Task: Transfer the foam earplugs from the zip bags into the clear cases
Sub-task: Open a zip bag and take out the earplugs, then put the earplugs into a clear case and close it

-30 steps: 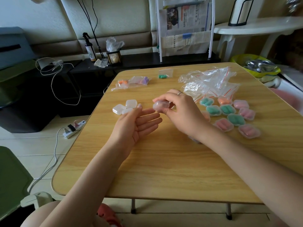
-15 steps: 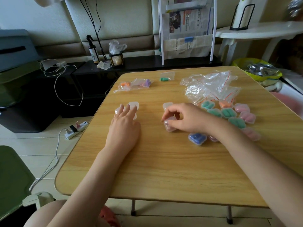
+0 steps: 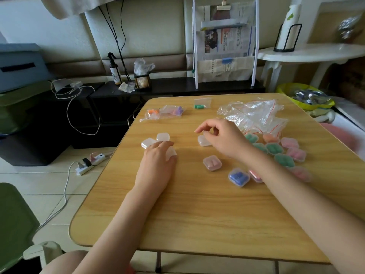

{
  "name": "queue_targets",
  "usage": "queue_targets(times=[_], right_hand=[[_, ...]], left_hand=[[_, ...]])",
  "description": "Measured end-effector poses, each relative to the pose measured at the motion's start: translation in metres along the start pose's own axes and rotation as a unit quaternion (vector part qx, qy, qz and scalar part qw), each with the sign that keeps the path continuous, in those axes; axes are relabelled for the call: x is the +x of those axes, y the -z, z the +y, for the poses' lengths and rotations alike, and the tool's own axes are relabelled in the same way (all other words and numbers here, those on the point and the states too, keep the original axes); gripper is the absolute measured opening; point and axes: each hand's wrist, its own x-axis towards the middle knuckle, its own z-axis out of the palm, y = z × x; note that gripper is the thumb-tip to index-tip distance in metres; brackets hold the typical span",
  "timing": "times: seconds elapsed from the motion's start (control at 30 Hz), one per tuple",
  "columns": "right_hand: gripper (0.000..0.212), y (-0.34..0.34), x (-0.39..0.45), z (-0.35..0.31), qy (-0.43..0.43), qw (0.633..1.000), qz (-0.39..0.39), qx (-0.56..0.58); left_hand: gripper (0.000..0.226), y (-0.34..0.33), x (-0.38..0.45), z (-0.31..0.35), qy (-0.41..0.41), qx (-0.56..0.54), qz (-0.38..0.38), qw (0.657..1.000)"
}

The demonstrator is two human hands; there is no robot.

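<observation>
Clear empty cases (image 3: 163, 137) lie under your flat, relaxed left hand (image 3: 157, 165), ready for filling. Your right hand (image 3: 221, 138), loosely curled, grips nothing. Bagged earplugs (image 3: 199, 106) wait at 12 o'clock.

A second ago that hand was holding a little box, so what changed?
The right hand set the pink-filled case on the table, let go, and lifted over an empty case. The left hand dropped onto the empty cases. Bags unmoved.
</observation>
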Motion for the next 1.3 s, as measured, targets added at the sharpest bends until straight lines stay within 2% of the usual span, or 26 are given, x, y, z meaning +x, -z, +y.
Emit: queue_targets(times=[0.07, 0.13, 0.37, 0.43, 0.53, 0.67, 0.9, 1.03, 1.17, 1.23, 1.3], right_hand=[[0.027, 0.0, 0.019, 0.002, -0.014, 0.999, 0.029, -0.018], [0.036, -0.003, 0.045, 0.009, -0.028, 0.997, 0.026, -0.067], [0.077, -0.026, 0.125, 0.037, -0.109, 0.961, -0.075, -0.242], [0.082, -0.03, 0.138, 0.046, -0.15, 0.948, -0.093, -0.264], [0.06, -0.034, 0.15, 0.064, -0.182, 0.936, -0.094, -0.287], [0.018, -0.031, 0.148, 0.067, -0.13, 0.943, -0.003, -0.306], [0.022, -0.014, 0.121, 0.05, -0.066, 0.968, -0.04, -0.238], [0.042, -0.009, 0.104, 0.043, -0.097, 0.971, -0.058, -0.209], [0.019, -0.007, 0.09, 0.044, -0.083, 0.973, -0.059, -0.205], [0.012, -0.004, 0.081, 0.038, -0.05, 0.983, -0.02, -0.177], [0.009, -0.003, 0.066, 0.024, 0.003, 0.992, 0.04, -0.123]], left_hand=[[0.039, -0.003, 0.0, 0.0, -0.01, -0.006, -0.01, 1.0], [0.038, -0.006, 0.0, 0.001, -0.023, -0.005, -0.018, 1.0], [0.04, -0.008, 0.002, 0.002, -0.049, -0.028, -0.014, 0.998], [0.041, -0.009, 0.003, 0.003, -0.047, -0.037, -0.015, 0.998], [0.041, -0.009, 0.004, 0.003, -0.053, -0.043, -0.027, 0.997], [0.034, -0.01, 0.004, 0.007, -0.063, -0.055, -0.045, 0.995], [0.026, -0.008, 0.0, 0.02, -0.041, -0.082, -0.09, 0.992], [0.029, -0.004, -0.002, 0.021, -0.046, -0.106, -0.113, 0.987], [0.035, 0.0, -0.005, 0.019, -0.074, -0.084, -0.141, 0.984], [0.033, 0.0, -0.007, 0.017, -0.066, -0.103, -0.14, 0.983], [0.03, 0.001, -0.008, 0.015, -0.037, -0.167, -0.099, 0.98]])
